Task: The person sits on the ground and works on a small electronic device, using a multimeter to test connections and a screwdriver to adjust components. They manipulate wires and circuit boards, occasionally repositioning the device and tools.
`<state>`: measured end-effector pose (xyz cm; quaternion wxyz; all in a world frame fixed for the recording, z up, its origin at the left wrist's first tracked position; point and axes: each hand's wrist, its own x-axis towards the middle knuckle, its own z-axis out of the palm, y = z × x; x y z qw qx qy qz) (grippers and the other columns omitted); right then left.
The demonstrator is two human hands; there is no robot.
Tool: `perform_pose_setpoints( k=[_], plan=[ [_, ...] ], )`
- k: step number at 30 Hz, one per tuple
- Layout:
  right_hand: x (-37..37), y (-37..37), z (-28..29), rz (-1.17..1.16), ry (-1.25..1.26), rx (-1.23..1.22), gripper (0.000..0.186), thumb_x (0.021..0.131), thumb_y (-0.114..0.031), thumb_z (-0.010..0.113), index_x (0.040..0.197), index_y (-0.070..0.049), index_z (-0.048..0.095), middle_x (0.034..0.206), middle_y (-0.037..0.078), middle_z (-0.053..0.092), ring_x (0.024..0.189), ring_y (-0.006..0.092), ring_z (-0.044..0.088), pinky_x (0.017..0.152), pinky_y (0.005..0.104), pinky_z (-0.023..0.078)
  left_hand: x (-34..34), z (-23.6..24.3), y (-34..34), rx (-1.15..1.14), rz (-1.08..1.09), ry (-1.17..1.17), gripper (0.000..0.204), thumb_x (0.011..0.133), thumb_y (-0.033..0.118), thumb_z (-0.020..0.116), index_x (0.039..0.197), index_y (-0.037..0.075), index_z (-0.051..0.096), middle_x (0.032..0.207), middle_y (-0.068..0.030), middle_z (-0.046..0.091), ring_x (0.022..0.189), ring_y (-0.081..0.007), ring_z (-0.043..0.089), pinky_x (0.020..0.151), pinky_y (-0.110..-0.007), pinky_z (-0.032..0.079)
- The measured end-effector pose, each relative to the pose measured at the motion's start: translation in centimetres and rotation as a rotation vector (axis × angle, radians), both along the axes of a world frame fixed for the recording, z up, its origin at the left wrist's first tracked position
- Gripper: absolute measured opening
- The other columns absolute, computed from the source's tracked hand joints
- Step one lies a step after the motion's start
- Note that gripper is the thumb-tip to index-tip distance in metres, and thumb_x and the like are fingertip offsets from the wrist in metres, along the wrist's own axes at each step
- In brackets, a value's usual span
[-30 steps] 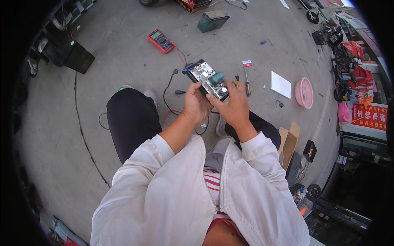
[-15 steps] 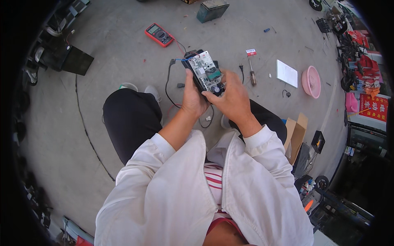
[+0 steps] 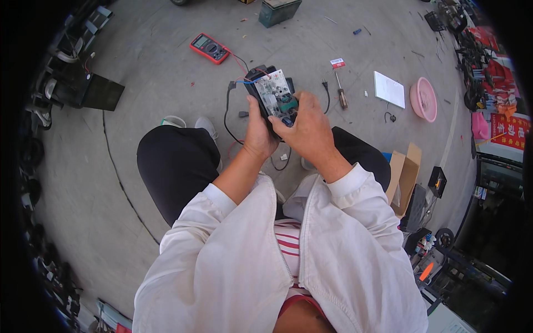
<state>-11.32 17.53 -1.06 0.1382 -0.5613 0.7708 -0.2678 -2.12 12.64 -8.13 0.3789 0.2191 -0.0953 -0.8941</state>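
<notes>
My left hand (image 3: 257,130) grips the left side of an opened black-cased device with an exposed circuit board (image 3: 271,89), green and dark components and attached red and blue wires. My right hand (image 3: 305,127) holds the same device at its lower right, thumb on the lower edge of the board and fingers curled at the side. A black cable (image 3: 226,119) hangs from the device. Beyond it on the grey floor are a red multimeter (image 3: 210,48) with leads, a black plug (image 3: 325,84) on a cord and a screwdriver (image 3: 341,94).
A dark green battery (image 3: 277,14) stands at the back. On the right are a white pad (image 3: 388,89), a pink basin (image 3: 423,100), an open cardboard box (image 3: 405,180) and bikes with red covers (image 3: 494,72). A dark battery box (image 3: 102,91) stands at left.
The device has moved slightly up the picture and turned more upright, both hands still holding it. My right thumb has shifted a little left along the board. The view has shifted slightly.
</notes>
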Motion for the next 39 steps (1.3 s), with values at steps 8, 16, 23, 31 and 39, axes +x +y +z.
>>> perform_pose_setpoints(
  k=[8,16,23,31,39],
  plan=[
    [0.0,-0.2,0.2,-0.001,0.03,0.022,0.056,0.07,-0.03,0.076,0.106,0.004,0.051,0.094,0.025,0.061,0.089,0.0417,0.061,0.075,0.0453,0.05,-0.1,-0.7,-0.1,0.039,0.002,-0.009,0.077,0.094,0.069,0.017,0.128,0.009,0.053,0.12,-0.0093,0.061,0.11,-0.0255,0.058,0.097,-0.04,0.046],
    [-0.1,-0.3,0.6,0.066,0.02,0.018,0.052,0.07,-0.028,0.076,0.104,0.006,0.055,0.09,0.023,0.062,0.085,0.0386,0.063,0.074,0.0429,0.051,0.0,-1.3,-0.5,0.045,0.016,-0.012,0.076,0.094,0.069,0.015,0.129,0.013,0.052,0.121,-0.0104,0.061,0.111,-0.0268,0.058,0.097,-0.042,0.047],
    [0.2,-0.3,0.5,0.044,0.014,0.038,0.053,0.07,-0.028,0.075,0.105,0.007,0.055,0.092,0.022,0.062,0.087,0.0373,0.062,0.074,0.0424,0.05,0.1,-1.4,-0.4,0.057,0.001,-0.027,0.074,0.095,0.067,0.013,0.127,0.013,0.053,0.121,-0.0098,0.061,0.11,-0.0267,0.059,0.095,-0.043,0.048],
    [0.0,-0.2,-0.1,0.058,0.037,0.032,0.057,0.071,-0.032,0.076,0.107,0.007,0.055,0.094,0.022,0.061,0.087,0.0384,0.061,0.075,0.0432,0.049,0.3,-1.5,-0.4,0.035,-0.019,-0.035,0.074,0.095,0.067,0.014,0.127,0.014,0.053,0.121,-0.0091,0.061,0.11,-0.0264,0.059,0.096,-0.043,0.047],
    [-3.0,-0.4,0.5,-0.028,-0.349,0.011,0.039,0.087,-0.034,0.065,0.1,0.002,0.06,0.092,0.02,0.062,0.079,0.0319,0.061,0.071,0.038,0.048,0.9,-0.3,-1.1,0.106,-0.007,0.003,0.076,0.091,0.073,0.017,0.126,0.016,0.054,0.118,-0.0131,0.062,0.104,-0.0294,0.061,0.089,-0.044,0.051]
  ],
)
